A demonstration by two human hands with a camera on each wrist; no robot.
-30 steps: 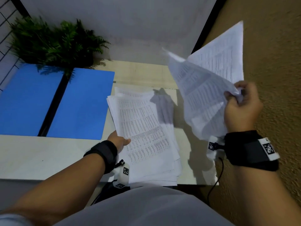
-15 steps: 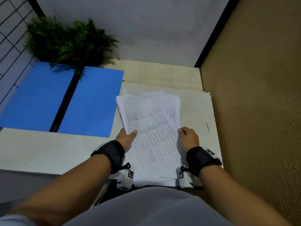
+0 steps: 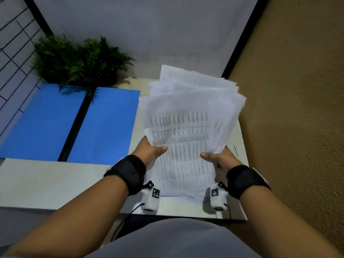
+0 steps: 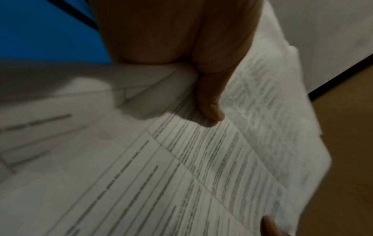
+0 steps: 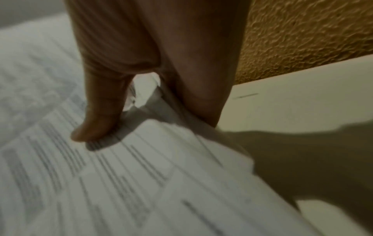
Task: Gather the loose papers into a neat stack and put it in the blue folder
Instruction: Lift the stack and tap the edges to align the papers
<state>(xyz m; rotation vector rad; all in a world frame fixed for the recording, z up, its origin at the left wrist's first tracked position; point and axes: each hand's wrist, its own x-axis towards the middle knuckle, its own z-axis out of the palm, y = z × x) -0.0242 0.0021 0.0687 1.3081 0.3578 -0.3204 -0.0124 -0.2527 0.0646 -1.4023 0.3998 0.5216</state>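
Both the left hand (image 3: 151, 152) and right hand (image 3: 219, 161) grasp the fanned papers (image 3: 188, 131), so loose upper sheets may slide out.

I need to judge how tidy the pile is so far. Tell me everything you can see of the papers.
The papers are white sheets printed with dense tables, bunched but fanned unevenly at the far edges. They tilt up off the table, gripped at the sides by the left hand and right hand, thumbs on top. The blue folder lies open beside them.
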